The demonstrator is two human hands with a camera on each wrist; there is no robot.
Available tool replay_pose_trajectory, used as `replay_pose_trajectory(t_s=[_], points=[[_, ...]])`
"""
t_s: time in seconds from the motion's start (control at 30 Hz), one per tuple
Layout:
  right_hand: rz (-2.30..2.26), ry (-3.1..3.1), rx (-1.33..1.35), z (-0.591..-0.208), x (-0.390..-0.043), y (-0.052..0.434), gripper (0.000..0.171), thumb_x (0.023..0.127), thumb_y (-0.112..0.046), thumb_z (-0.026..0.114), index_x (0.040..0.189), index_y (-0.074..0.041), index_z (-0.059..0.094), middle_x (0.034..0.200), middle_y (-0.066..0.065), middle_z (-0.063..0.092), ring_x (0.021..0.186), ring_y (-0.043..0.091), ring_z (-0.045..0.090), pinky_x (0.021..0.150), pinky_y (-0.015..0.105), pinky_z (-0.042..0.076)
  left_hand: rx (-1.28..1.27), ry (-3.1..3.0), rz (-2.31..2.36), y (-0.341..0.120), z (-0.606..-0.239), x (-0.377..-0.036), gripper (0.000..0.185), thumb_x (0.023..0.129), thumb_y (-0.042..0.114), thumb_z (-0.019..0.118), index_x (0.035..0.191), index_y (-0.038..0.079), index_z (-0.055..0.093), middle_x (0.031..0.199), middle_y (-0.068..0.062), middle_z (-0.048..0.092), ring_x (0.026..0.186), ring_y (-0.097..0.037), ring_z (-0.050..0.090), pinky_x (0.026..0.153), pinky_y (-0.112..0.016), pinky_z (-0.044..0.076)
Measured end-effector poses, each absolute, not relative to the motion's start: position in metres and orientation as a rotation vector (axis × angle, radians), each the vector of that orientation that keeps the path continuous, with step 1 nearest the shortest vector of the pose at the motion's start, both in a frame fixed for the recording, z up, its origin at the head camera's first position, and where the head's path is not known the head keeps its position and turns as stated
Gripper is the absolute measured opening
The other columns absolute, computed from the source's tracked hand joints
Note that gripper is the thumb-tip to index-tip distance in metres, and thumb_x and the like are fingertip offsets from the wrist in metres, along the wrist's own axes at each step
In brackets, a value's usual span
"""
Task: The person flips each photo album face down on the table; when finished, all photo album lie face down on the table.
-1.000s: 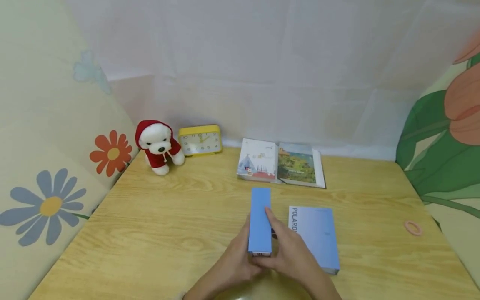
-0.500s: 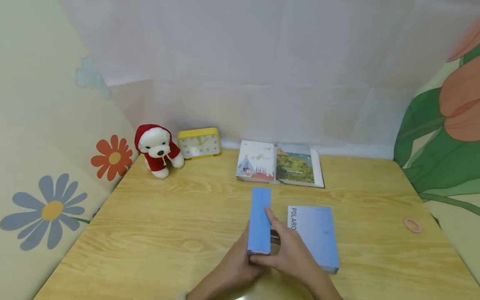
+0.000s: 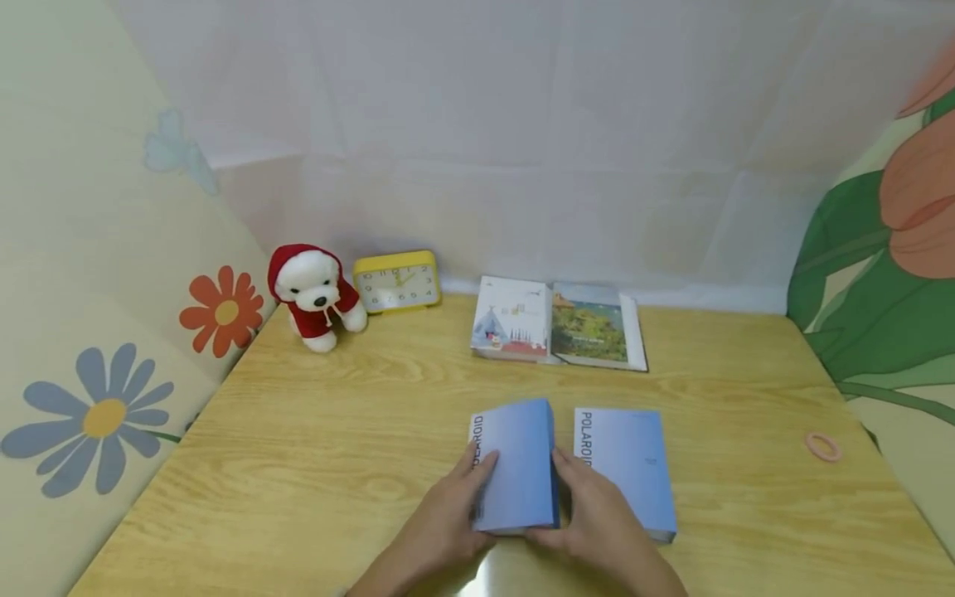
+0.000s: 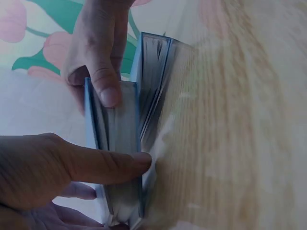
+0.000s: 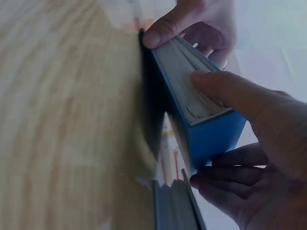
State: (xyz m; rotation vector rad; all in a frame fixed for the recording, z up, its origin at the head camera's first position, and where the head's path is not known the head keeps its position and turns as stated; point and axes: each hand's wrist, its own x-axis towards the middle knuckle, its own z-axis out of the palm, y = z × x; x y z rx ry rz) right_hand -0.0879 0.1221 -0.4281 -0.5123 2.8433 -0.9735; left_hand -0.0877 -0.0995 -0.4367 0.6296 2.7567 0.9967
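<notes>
A thick blue photo album (image 3: 516, 473) lettered POLAROID is between my two hands, its cover facing up and slightly tilted. My left hand (image 3: 455, 506) grips its left side, the thumb on the cover. At the opposite side, my right hand (image 3: 597, 514) holds the spine edge and lower corner. Both thumbs lie across the page edges of the album (image 4: 122, 139) in the left wrist view. The right wrist view shows the right fingers against the blue side of the album (image 5: 211, 136). Close by on the right lies a second blue album (image 3: 634, 473), flat on the table.
Two picture-covered books, a white one (image 3: 511, 319) and one with a garden scene (image 3: 589, 325), lie at the back. A white plush dog (image 3: 317, 294) in a red hood and a yellow clock (image 3: 398, 282) stand back left. A pink ring (image 3: 823, 447) lies on the right.
The held album has turned from narrow blue side up to cover up, showing its lettering. My left thumb now lies on the cover, and my right hand has moved slightly right and down.
</notes>
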Motion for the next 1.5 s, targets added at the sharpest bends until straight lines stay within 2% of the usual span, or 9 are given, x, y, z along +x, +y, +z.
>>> replay_pose_trajectory(t_s=[0.33,0.43,0.57,0.7,0.87,1.0,1.17,1.4,1.5], points=[[-0.667,2.858,-0.56,-0.441,-0.079,0.119,0.102,0.073,-0.065,0.076,0.136,0.012,0.051,0.136,0.023,0.056,0.128,0.039,0.049,0.107,0.053,0.04,0.664,2.77,0.844,-0.102,-0.43,-0.081,0.086,0.067,0.01,0.088,0.142,-0.005,0.048,0.147,-0.039,0.033,0.126,-0.054,0.045,0.101,-0.058,0.044],[-0.661,2.85,-0.538,-0.438,-0.079,0.12,0.107,0.071,-0.07,0.075,0.137,0.011,0.05,0.138,0.024,0.054,0.129,0.039,0.048,0.107,0.054,0.04,0.679,2.789,0.753,-0.104,-0.424,-0.087,0.088,0.066,0.026,0.091,0.14,-0.002,0.052,0.145,-0.033,0.04,0.124,-0.049,0.049,0.102,-0.059,0.043],[-0.668,2.897,-0.56,-0.431,-0.079,0.125,0.112,0.066,-0.08,0.066,0.134,0.008,0.055,0.135,0.023,0.057,0.125,0.038,0.052,0.103,0.054,0.043,0.742,2.865,0.633,-0.104,-0.414,-0.102,0.091,0.059,0.052,0.09,0.13,0.003,0.06,0.123,-0.019,0.057,0.11,-0.035,0.057,0.1,-0.063,0.039],[-0.678,3.072,-0.547,-0.416,-0.087,0.142,0.105,0.066,-0.078,0.068,0.135,0.0,0.058,0.136,0.02,0.058,0.123,0.038,0.055,0.102,0.055,0.045,0.756,2.911,0.624,-0.095,-0.398,-0.124,0.093,0.062,0.056,0.088,0.133,0.004,0.058,0.121,-0.018,0.06,0.111,-0.035,0.056,0.101,-0.064,0.038],[-0.736,3.296,-0.47,-0.388,-0.13,0.18,0.092,0.076,-0.058,0.078,0.143,-0.001,0.05,0.144,0.021,0.049,0.126,0.044,0.05,0.101,0.062,0.042,0.674,2.869,0.716,-0.065,-0.374,-0.175,0.085,0.08,0.046,0.081,0.148,0.009,0.045,0.145,-0.019,0.048,0.128,-0.039,0.048,0.103,-0.059,0.041],[-0.837,3.348,-0.419,-0.38,-0.172,0.203,0.085,0.082,-0.047,0.078,0.144,0.003,0.047,0.147,0.026,0.044,0.131,0.047,0.044,0.104,0.064,0.038,0.659,2.842,0.771,-0.037,-0.374,-0.212,0.076,0.087,0.038,0.075,0.149,0.009,0.042,0.146,-0.017,0.048,0.132,-0.035,0.046,0.104,-0.055,0.042],[-0.841,3.234,-0.354,-0.389,-0.228,0.223,0.09,0.084,-0.045,0.078,0.148,0.004,0.039,0.15,0.028,0.039,0.134,0.047,0.04,0.107,0.064,0.034,0.605,2.824,0.676,-0.004,-0.383,-0.25,0.078,0.089,0.037,0.072,0.152,0.008,0.037,0.14,-0.019,0.05,0.123,-0.036,0.05,0.1,-0.053,0.045],[-0.845,3.01,-0.345,-0.406,-0.281,0.228,0.089,0.084,-0.041,0.079,0.148,0.006,0.038,0.147,0.029,0.041,0.134,0.046,0.039,0.111,0.059,0.031,0.519,2.779,0.562,0.02,-0.4,-0.295,0.085,0.089,0.035,0.073,0.157,0.011,0.028,0.146,-0.022,0.04,0.133,-0.038,0.04,0.104,-0.056,0.042],[-0.829,2.913,-0.323,-0.415,-0.292,0.228,0.095,0.082,-0.041,0.08,0.151,0.004,0.033,0.154,0.031,0.03,0.14,0.048,0.029,0.114,0.06,0.024,0.521,2.787,0.521,0.027,-0.411,-0.305,0.085,0.089,0.032,0.073,0.157,0.009,0.027,0.147,-0.023,0.04,0.135,-0.037,0.037,0.106,-0.052,0.041]])
